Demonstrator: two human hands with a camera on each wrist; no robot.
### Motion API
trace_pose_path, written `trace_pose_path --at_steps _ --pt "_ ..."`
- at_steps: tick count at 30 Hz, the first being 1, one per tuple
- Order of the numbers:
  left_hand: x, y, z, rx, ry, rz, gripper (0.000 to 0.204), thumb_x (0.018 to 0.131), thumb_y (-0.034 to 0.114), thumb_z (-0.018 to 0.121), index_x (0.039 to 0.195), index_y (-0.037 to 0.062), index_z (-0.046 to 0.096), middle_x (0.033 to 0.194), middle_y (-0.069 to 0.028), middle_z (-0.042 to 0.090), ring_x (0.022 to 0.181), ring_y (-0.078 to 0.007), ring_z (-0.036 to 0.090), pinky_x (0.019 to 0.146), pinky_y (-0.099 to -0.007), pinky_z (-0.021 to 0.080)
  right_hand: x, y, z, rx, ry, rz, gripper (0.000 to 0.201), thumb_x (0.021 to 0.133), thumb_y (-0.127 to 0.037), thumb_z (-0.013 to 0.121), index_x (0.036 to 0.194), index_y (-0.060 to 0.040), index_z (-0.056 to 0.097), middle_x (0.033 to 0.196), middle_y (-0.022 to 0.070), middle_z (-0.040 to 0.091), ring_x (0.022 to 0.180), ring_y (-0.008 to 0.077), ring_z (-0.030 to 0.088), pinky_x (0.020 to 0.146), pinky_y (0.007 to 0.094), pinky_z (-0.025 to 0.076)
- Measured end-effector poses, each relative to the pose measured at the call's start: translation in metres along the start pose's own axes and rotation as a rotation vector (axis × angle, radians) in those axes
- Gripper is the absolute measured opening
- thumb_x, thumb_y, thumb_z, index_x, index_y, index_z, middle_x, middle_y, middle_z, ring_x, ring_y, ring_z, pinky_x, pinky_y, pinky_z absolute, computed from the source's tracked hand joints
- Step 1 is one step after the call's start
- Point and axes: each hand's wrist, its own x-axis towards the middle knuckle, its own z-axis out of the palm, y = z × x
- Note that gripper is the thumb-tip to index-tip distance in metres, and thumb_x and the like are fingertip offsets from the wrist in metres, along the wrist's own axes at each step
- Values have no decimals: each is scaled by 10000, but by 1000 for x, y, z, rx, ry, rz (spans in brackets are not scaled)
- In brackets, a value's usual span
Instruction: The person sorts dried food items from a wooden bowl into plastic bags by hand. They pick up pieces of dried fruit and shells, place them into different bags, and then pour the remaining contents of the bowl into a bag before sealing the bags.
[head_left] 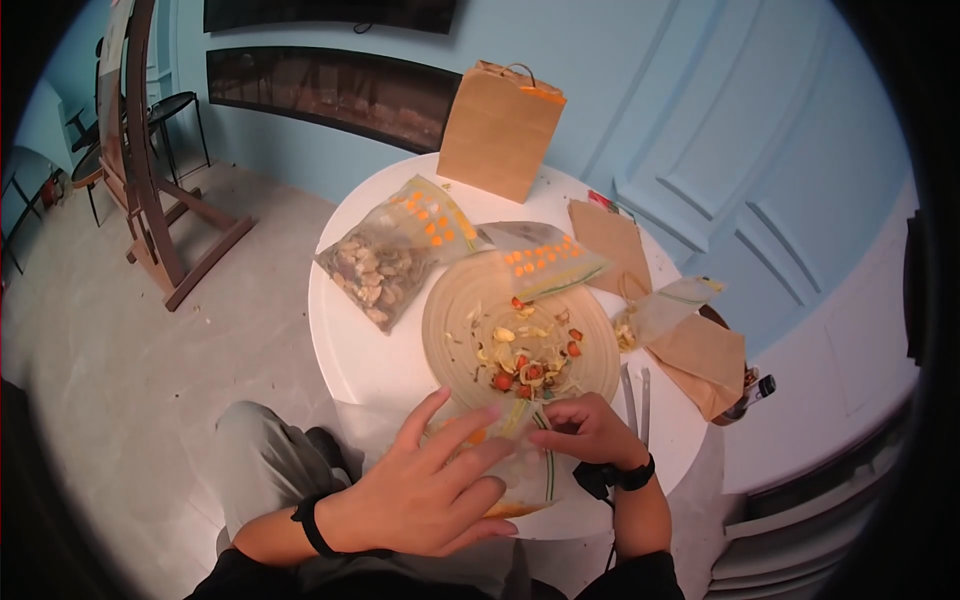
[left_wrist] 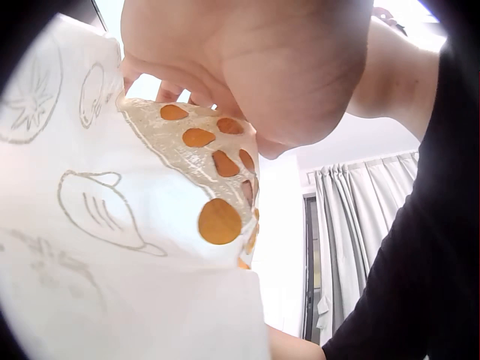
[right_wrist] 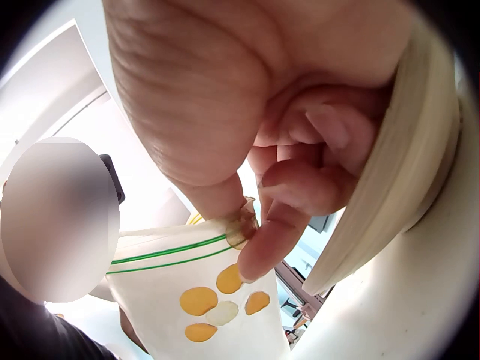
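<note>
A clear zip bag with green seal lines and orange dots (right_wrist: 199,300) stands between my hands at the table's near side. My right hand (head_left: 595,432) pinches a small brownish, translucent dried piece (right_wrist: 241,226) between thumb and index finger, right at the bag's mouth; its other fingers are bent. Over the bag's left side my left hand (head_left: 430,490) spreads with mostly straight fingers, and in the left wrist view its palm overlaps the dotted bag. Just beyond lies a round ribbed board (head_left: 450,345) bearing dried petals (head_left: 505,335) and orange-red dried pieces (head_left: 503,381).
A filled zip bag (head_left: 375,265) lies at left, a flatter dotted bag (head_left: 545,262) on the board's far edge. Around the right rim are a small clear bag (head_left: 665,308), brown paper packets (head_left: 700,362) and metal tongs (head_left: 645,400). A brown paper bag (head_left: 500,130) stands behind.
</note>
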Motion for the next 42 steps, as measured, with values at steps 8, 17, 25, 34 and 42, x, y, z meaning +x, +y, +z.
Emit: trace_pose_path --at_steps 8,17,25,34,42 --pt "-14 -1 -13 -62 -33 -23 292 848 372 775 891 111 649 1246 -82 614 1344 -384 458 1115 -671 293 3 12 -1 159 59 -68 228 964 -126 719 1161 -10 707 889 -15 718 817 23 610 709 214 495" --pt "-37 -11 -50 -25 -27 -165 231 864 320 771 969 151 653 1378 -103 520 1407 -507 336 1069 -789 252 31 -23 -17 -444 310 121 309 977 -248 703 1138 16 709 867 22 723 793 63 631 719 234 517" --pt "-57 -35 -65 -23 100 -269 187 883 244 753 958 119 635 1327 -134 547 1370 -532 384 1114 -712 311 96 -19 -1 -879 230 -146 370 911 -266 752 1133 25 694 895 115 736 773 215 693 746 315 543" --pt "-61 -58 -42 -149 174 -205 118 883 178 726 934 97 656 1070 -90 646 1225 -397 546 1050 -526 446 113 0 -18 -100 367 241 236 973 -84 667 1192 3 654 981 38 698 792 97 662 719 224 562" --pt "-53 -47 -46 147 79 -377 144 808 137 711 943 184 700 877 -4 621 878 -223 633 651 -365 535 97 5 -25 483 440 206 273 1016 -64 610 1276 21 613 1106 73 688 830 106 669 742 204 587"
